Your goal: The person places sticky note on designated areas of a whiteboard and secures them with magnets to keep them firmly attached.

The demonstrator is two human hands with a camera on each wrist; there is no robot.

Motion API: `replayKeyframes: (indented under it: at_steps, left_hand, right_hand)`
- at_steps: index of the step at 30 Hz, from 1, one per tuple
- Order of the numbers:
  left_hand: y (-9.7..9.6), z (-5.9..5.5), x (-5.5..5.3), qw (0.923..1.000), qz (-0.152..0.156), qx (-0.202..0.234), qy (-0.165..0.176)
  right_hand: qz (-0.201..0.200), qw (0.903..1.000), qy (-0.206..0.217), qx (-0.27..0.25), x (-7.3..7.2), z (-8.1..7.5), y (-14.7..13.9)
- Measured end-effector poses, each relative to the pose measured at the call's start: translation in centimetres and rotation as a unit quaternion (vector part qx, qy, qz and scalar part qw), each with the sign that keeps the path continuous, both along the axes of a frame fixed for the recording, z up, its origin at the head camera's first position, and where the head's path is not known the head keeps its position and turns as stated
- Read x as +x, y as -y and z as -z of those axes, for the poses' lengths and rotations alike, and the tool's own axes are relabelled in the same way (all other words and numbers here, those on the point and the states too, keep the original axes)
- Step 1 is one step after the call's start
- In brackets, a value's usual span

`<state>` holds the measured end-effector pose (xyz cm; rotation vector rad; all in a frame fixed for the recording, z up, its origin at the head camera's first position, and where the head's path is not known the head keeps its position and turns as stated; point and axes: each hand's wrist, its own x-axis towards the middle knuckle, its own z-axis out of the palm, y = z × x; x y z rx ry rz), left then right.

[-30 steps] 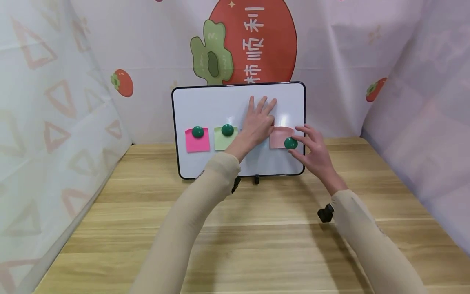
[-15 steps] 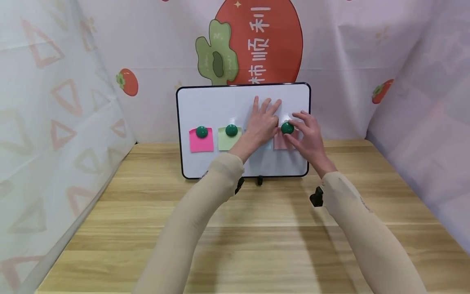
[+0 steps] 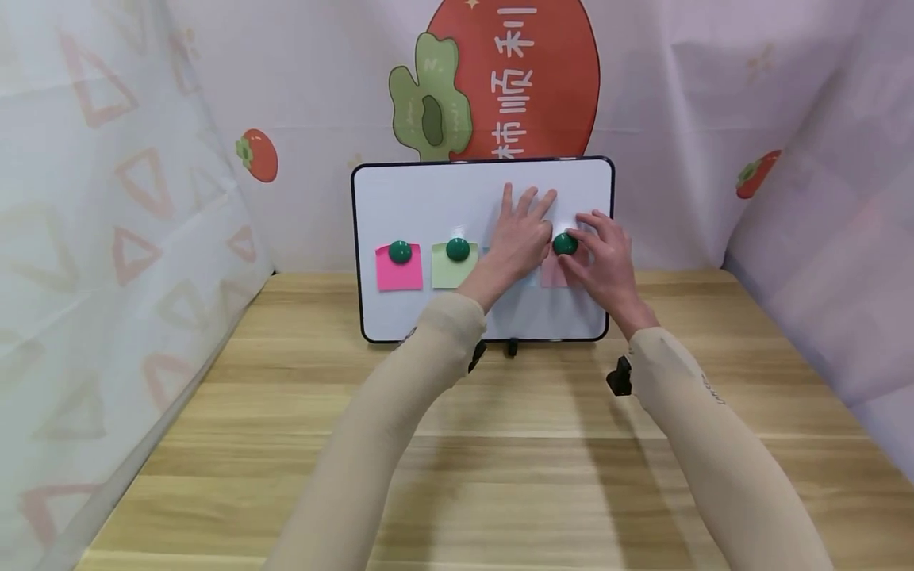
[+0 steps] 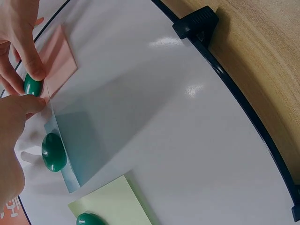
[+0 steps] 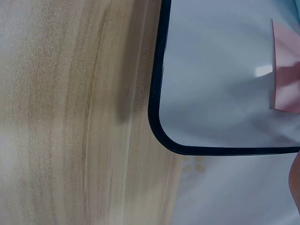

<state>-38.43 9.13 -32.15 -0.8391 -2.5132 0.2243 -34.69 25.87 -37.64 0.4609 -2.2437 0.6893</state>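
A whiteboard (image 3: pixel 400 317) with a black frame stands upright on the table. My right hand (image 3: pixel 605 262) pinches a green round magnet (image 3: pixel 566 243) at the upper edge of a salmon-pink sticky note (image 3: pixel 554 275) on the board. My left hand (image 3: pixel 521 242) lies against the board with several fingers spread straight, a fingertip touching that note's upper corner. Beneath the left hand, a light blue sticky note (image 4: pixel 86 145) bears another green magnet (image 4: pixel 54 152), hidden in the head view. Farther left, magnets sit on a light green note (image 3: pixel 450 275) and a bright pink note (image 3: pixel 400 277).
The board's small black foot (image 3: pixel 512 347) rests on the wooden table (image 3: pixel 500 476). A printed cloth (image 3: pixel 664 198) with persimmon pictures hangs behind, and patterned cloth walls (image 3: pixel 128 262) close both sides.
My right hand has carried the green magnet up and left, from the salmon-pink note's lower right to its upper edge. The left hand stays at its place on the board.
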Motion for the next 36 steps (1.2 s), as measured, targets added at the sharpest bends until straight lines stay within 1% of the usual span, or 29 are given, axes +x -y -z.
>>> replayKeyframes:
  at_steps: [9,13,15,19,24,26,30,34,36]
  left_hand:
    - [0.4,0.3,0.0,1.0,0.002,0.006,0.0]
    - [0.3,0.2,0.0,1.0,-0.007,0.004,0.001]
    - [0.2,0.2,0.0,0.9999,-0.01,0.004,0.003]
    - [-0.3,0.2,0.1,0.9999,-0.007,-0.001,0.008]
    - [-0.5,0.6,0.0,0.9999,-0.014,-0.003,-0.004]
    - [-0.4,0.7,0.0,0.9999,-0.013,0.005,-0.003]
    - [0.0,1.1,0.0,0.9996,-0.001,0.024,0.012]
    - [0.5,1.4,0.0,0.999,0.005,0.038,0.021]
    - [0.8,1.5,0.0,0.9981,0.006,0.052,0.032]
  right_hand:
    - [0.003,0.9999,-0.011,-0.001,-0.3,0.6,0.4]
    - [0.003,0.9999,-0.012,0.0,-0.5,0.8,0.5]
    - [0.008,0.9999,-0.013,0.002,-0.5,0.9,0.5]
    - [0.021,0.9997,-0.011,-0.002,-0.3,1.1,0.4]
    - [0.028,0.9996,-0.005,-0.004,-0.1,1.2,0.7]
    - [0.028,0.9996,-0.007,-0.002,-0.1,1.2,0.8]
    - [0.028,0.9995,-0.012,0.004,0.0,1.2,1.1]
    - [0.031,0.9995,-0.01,0.006,0.1,1.3,1.4]
    - [0.032,0.9995,-0.006,0.003,0.2,1.3,1.5]
